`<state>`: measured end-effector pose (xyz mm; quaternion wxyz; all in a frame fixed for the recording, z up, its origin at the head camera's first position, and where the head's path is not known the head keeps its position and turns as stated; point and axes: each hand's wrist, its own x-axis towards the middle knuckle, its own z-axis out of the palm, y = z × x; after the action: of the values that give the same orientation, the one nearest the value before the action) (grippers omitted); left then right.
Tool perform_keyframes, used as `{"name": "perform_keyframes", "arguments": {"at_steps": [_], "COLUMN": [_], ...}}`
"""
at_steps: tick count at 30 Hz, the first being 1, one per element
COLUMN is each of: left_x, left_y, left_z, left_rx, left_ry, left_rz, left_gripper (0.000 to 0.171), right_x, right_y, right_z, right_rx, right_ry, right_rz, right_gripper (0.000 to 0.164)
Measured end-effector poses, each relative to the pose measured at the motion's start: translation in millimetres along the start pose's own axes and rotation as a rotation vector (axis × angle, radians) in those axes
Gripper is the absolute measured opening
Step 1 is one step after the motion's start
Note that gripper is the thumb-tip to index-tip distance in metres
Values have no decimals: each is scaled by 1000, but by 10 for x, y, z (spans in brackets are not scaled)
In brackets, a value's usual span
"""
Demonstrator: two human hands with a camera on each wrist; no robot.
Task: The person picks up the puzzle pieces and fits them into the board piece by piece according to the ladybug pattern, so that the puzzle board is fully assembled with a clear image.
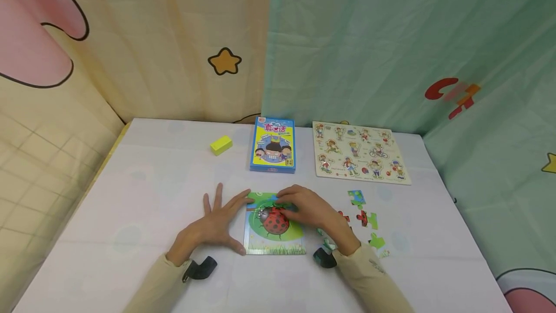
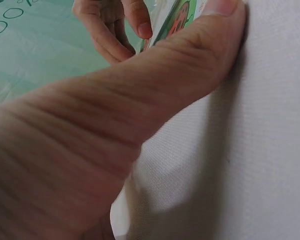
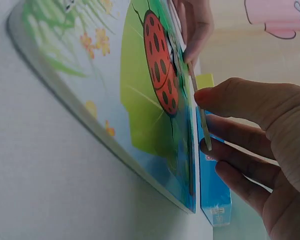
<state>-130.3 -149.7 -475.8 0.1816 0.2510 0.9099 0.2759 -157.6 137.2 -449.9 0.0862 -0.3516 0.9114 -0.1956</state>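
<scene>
A square ladybug jigsaw puzzle (image 1: 274,247) lies flat on the white table between the hands. At its left side the left hand (image 1: 215,224) is spread, with the thumb near the lower left corner and the index fingertip at the upper left edge. Over the upper right part, the right hand (image 1: 309,208) pinches a thin puzzle piece (image 3: 205,131) between thumb and fingers. The right wrist view shows that piece edge-on, tilted above the board; its printed face is hidden. In the left wrist view the left thumb (image 2: 190,52) lies along the puzzle's edge.
Several loose puzzle pieces (image 1: 376,241) lie right of the right hand, some partly behind its wrist. Farther back are a yellow block (image 1: 221,145), a blue and yellow card box (image 1: 272,146) and a wooden board with figures (image 1: 360,153). Curtains hang behind the table.
</scene>
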Motion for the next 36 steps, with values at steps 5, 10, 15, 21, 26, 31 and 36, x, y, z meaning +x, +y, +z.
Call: {"name": "perform_keyframes", "arguments": {"at_steps": [5, 10, 15, 21, 26, 31, 36], "left_x": [6, 9, 10, 5, -8, -2, 5], "left_y": [11, 4, -23, -25, -21, -25, -28], "left_z": [-8, -9, -14, -25, -15, -12, -14], "left_rx": [17, 31, 15, -5, -5, 11, 8], "left_ry": [8, 30, 36, 32, 25, 23, 27], "left_rz": [-9, 11, 38, 36, 30, 36, 38], "left_gripper": [117, 116, 117, 116, 116, 117, 117], "right_x": [46, 75, 90, 121, 134, 137, 150], "right_y": [-20, -29, -43, -96, -129, -135, -139], "right_z": [37, 65, 63, 49, 62, 69, 48], "right_rx": [-29, -49, -64, -99, -133, -179, -178], "right_ry": [-21, -43, -48, -53, -67, -52, -50], "right_rz": [13, 26, 24, 9, 14, 0, -3], "right_gripper": [28, 27, 26, 25, 24, 23, 21]}}
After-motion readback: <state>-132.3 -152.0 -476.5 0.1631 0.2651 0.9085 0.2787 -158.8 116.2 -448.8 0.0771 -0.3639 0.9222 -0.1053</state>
